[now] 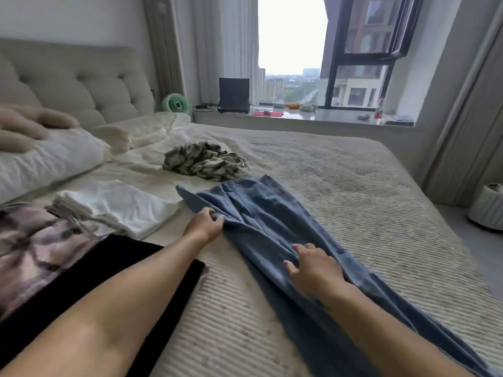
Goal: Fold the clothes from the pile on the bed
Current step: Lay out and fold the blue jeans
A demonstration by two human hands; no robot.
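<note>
Blue denim jeans (275, 229) laid flat on the ribbed cream bedspread (353, 191), running from frame centre down to the lower right corner, waistband end toward centre. Left hand (204, 225) at centre frame, fingers and thumb curled, pinching a fold of denim at the jeans' left edge; grip clamped on the fabric. Right hand (313, 266) lower centre-right, palm down on the jeans, fingers bent and bunching the cloth beneath; grip closed on the denim too. Both bare forearms entering from bottom of frame. Crumpled olive-and-cream patterned garment (204, 161) just above the jeans' top end, centre frame, nearly touching it, unfolded. Folded white garment stack (119, 205) left of the jeans, close beside but apart. Pink-and-grey tie-dye cloth (32, 240) at far left edge, next to a flat black fabric piece (114, 270) in the lower left, partly under the left forearm. White pillow (49, 156) at left, rumpled cream sheets (147, 131) behind it, grey tufted headboard (81, 83) upper left. Small green round fan (176, 104) beside the headboard. Window ledge across upper centre with a dark open laptop (234, 95) and small items too tiny to identify. White ribbed bin (487, 206) on floor at right edge.
</note>
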